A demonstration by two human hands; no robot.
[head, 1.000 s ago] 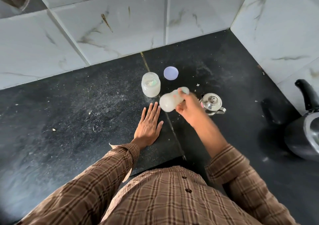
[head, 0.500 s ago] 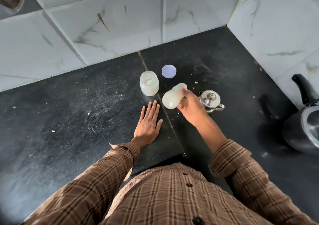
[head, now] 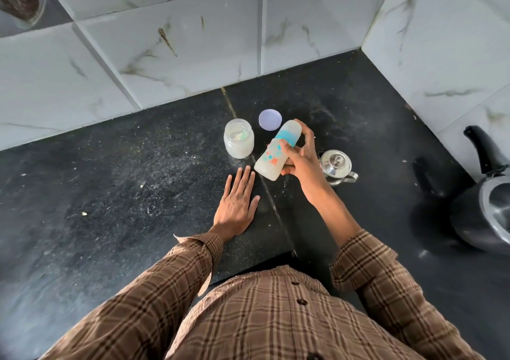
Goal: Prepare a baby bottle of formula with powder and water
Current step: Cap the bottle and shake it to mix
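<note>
We see the fingers (head: 287, 149) of the right hand (head: 299, 158) wrapped around the baby bottle (head: 277, 149), thumb on the near side, gripping it about its middle. Half a second ago the bottle showed only a pale, blurred flank; now it has turned in the grip, so its teal band and small printed squares face us, and it sits sharper in view. It is held tilted in the air above the table (head: 138, 183) — capped end toward the wall, milky base toward us — with cloudy white liquid inside the translucent plastic.

The left hand (head: 237, 202) stays as before: flat on the table, palm down, fingers spread, holding nothing.

Just beyond the left hand stands the open jar (head: 238, 138), a squat round container frosted with white powder, unmoved. Beside it lies its pale lilac lid (head: 270, 120), a flat disc. Behind the right wrist sits a small polished steel pot (head: 336, 166) with a knobbed lid and loop handle. At the far right edge we find a dark pressure cooker (head: 485, 207) with a black handle. The table is black speckled stone, dusted with powder — the walls glossy marbled tile.
</note>
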